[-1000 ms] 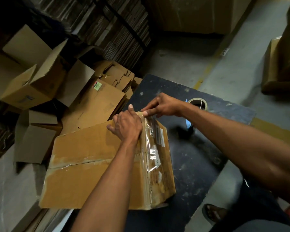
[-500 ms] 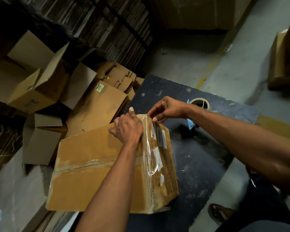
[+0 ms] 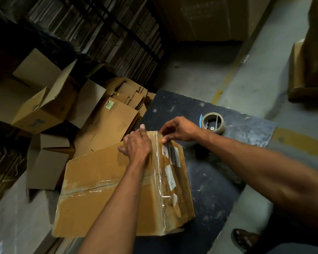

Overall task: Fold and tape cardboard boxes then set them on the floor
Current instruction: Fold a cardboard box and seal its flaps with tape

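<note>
A closed brown cardboard box (image 3: 92, 198) lies on the dark worktable (image 3: 209, 189), its left part hanging over the table's edge. Clear tape runs along its top seam and down the ridge beside the labelled side. My left hand (image 3: 136, 145) presses flat on the box's far top corner, fingers spread over the tape. My right hand (image 3: 178, 128) pinches the tape at the same far corner, thumb and fingers on the edge. A roll of clear tape (image 3: 212, 122) stands on the table just behind my right hand.
Several open and flattened cardboard boxes (image 3: 44, 99) lie on the floor to the left, under racks of stacked flat cardboard. A large carton (image 3: 209, 17) stands at the back, more cartons (image 3: 312, 70) at the right. A sandalled foot (image 3: 246, 239) shows at the bottom right.
Both hands stay at the box's far corner. My right hand has shifted slightly down onto the corner edge, and the tape roll behind it is now uncovered.
</note>
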